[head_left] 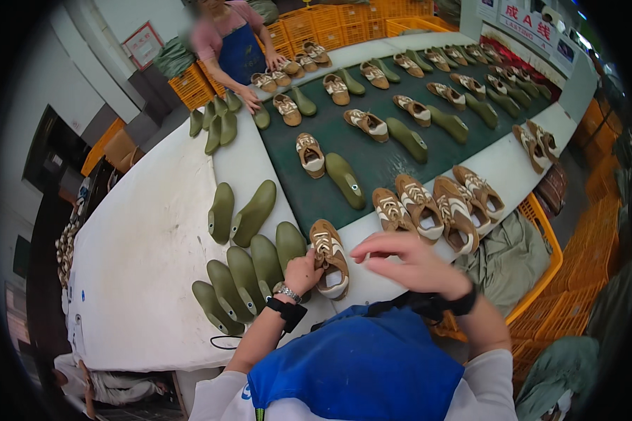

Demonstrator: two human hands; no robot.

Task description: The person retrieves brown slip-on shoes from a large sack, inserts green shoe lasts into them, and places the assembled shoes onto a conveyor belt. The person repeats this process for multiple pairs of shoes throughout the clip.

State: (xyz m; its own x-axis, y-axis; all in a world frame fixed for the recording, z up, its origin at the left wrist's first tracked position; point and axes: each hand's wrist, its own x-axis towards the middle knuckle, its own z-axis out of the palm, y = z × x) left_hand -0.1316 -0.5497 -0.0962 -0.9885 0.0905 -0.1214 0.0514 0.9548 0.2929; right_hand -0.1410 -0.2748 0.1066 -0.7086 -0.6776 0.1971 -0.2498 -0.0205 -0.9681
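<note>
My left hand [303, 272] grips the side of a brown and cream lace-up sneaker [328, 252], which lies on the white table edge with its heel toward me. To the right, my right hand [411, 261] hovers beside it, fingers stretched out and apart from the thumb, with nothing in them. Several green shoe lasts [244, 275] lie left of my left hand, and one green last [290, 243] rests just beyond it. A group of matching sneakers [420, 205] stands beyond my right hand on the white ledge.
A dark green conveyor belt [295, 151] carries rows of sneakers and lasts. Across it, a person in a blue apron [240, 56] handles shoes and a last. Right of me, an orange crate [541, 281] holds grey-green cloth [509, 259]. More crates [316, 27] line the back.
</note>
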